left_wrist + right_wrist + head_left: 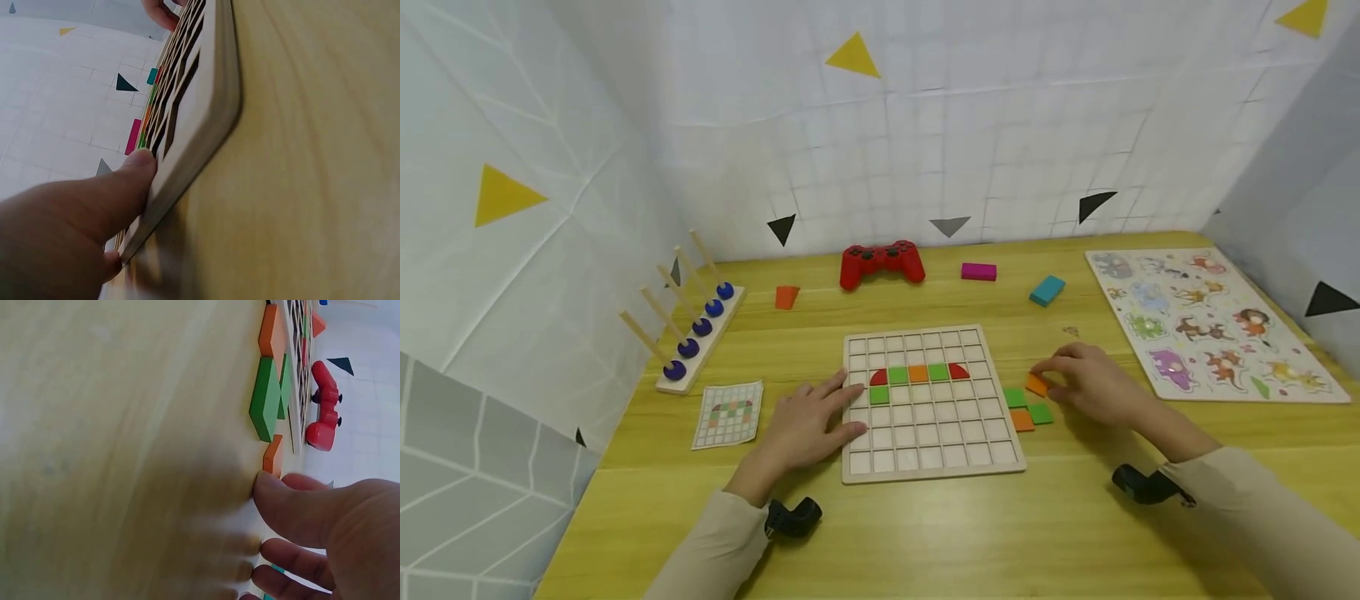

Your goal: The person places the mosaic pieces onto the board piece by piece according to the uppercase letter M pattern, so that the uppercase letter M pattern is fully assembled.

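Observation:
A wooden grid board (934, 478) lies on the table with red, green and orange pieces in its upper cells. My left hand (811, 418) rests at the board's left edge, its fingers loosely extended; in the left wrist view the thumb (119, 190) touches the rim. To the right of the board, my right hand (1096, 387) pinches an orange square tile (1037, 384) between thumb and index finger, low at the tabletop. Beside that tile lie two green tiles (1041, 413) and another orange tile (1022, 420), flat on the wood.
A printed pattern card (727, 415) lies left of the board, below a peg stand (700, 354) with blue beads. Farther back are an orange block (786, 297), a red game controller (882, 263), a magenta block (978, 272) and a blue block (1047, 290). An animal puzzle (1213, 325) lies right.

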The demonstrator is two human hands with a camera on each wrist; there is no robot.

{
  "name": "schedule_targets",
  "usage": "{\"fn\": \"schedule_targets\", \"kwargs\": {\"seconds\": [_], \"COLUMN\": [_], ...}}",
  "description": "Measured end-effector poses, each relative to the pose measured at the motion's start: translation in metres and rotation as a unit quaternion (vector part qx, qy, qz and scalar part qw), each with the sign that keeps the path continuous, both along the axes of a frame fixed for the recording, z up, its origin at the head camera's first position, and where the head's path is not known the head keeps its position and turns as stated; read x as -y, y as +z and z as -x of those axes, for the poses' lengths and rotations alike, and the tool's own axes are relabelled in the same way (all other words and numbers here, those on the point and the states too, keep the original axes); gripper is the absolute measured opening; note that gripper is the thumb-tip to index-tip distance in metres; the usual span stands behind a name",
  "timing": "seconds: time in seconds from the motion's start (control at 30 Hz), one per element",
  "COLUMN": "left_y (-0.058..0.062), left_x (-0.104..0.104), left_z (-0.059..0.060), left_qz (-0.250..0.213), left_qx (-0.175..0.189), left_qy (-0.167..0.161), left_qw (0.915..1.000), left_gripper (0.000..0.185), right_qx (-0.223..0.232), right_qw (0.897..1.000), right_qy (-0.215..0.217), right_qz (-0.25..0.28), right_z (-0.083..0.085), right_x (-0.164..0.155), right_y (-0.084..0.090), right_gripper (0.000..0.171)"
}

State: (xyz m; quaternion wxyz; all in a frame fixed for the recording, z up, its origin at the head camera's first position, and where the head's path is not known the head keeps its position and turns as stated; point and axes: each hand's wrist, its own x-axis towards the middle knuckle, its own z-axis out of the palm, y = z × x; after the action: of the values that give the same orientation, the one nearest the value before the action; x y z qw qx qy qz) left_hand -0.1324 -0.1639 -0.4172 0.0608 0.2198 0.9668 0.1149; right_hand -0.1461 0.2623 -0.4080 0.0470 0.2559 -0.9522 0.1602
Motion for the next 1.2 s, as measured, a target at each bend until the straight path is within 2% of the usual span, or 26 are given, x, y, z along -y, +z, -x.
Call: {"fn": "schedule_targets", "kwargs": {"seconds": [0.1,0.2,0.4,0.57,0.77,0.97,1.2], "left_y": [0.001,0.001,0.001,0.000,0.001,0.001,-0.001], "left_x": [0.001,0.001,0.002,0.002,0.001,0.000,0.001], "left_z": [-0.001,0.000,0.001,0.000,-0.001,0.000,0.000], "left_qz": [0.002,0.001,-0.002,-0.002,-0.007,-0.007,0.000], "left_qx": [-0.002,-0.008,-0.014,-0.014,-0.004,-0.006,-0.010], "left_qy": [-0.001,-0.005,-0.007,-0.010,-0.010,-0.007,-0.009], "left_qw": [1.0000,1.0000,0.9999,0.9999,0.9999,0.9999,0.9999], "left_gripper": [0.061,0.061,0.060,0.060,0.060,0.059,0.059], "right_qx": [-0.017,-0.030,-0.018,-0.029,-0.014,-0.019,0.003], "right_qw": [1.000,0.999,1.000,0.999,0.999,0.998,0.995], "right_qy": [0.015,0.014,-0.019,-0.008,0.026,0.060,0.096], "right_qz": [-0.004,0.002,0.011,0.020,0.030,0.019,0.009], "right_z": [0.001,0.002,0.000,-0.001,-0.001,0.003,0.003], "right_x": [0.001,0.001,0.003,0.013,0.043,0.077,0.126], "right_y": [-0.002,-0.005,-0.003,0.003,0.014,0.017,0.018], "right_gripper": [0.029,0.024,0.016,0.018,0.018,0.015,0.017]}}
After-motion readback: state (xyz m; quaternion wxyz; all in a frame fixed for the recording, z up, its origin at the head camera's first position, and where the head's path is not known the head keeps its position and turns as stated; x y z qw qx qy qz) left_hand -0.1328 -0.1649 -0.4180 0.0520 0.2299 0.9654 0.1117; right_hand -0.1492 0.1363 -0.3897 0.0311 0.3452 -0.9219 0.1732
